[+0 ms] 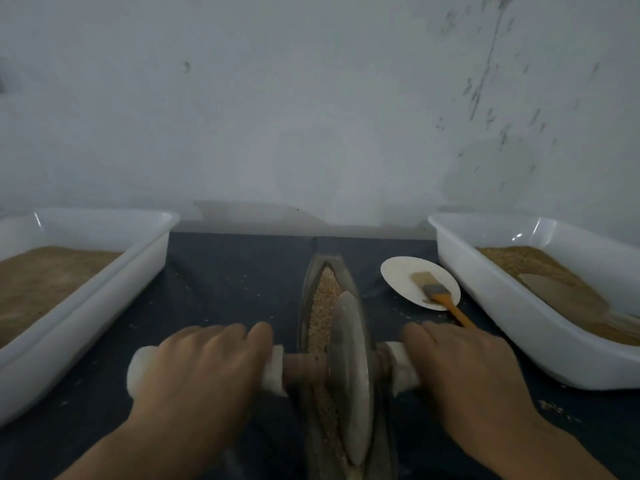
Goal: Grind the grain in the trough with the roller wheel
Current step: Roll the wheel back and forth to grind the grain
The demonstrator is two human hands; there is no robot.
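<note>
Gripping the padded axle on either side, the left hand (199, 367) and right hand (464, 372) curl their fingers over the white-wrapped handles of the roller wheel (348, 368), whose disc stands upright in the narrow trough (360, 306) on the dark table cover (225, 282). Grain (325, 299) fills the trough channel ahead of the disc and beside it. Farther back, a small plate (401, 275) carrying an orange-handled brush (440, 294) lies right of the trough, with the left tub (152, 251) and the right tub (485, 289), both white and holding brown meal, flanking the work area below a pale wall (311, 98).
</note>
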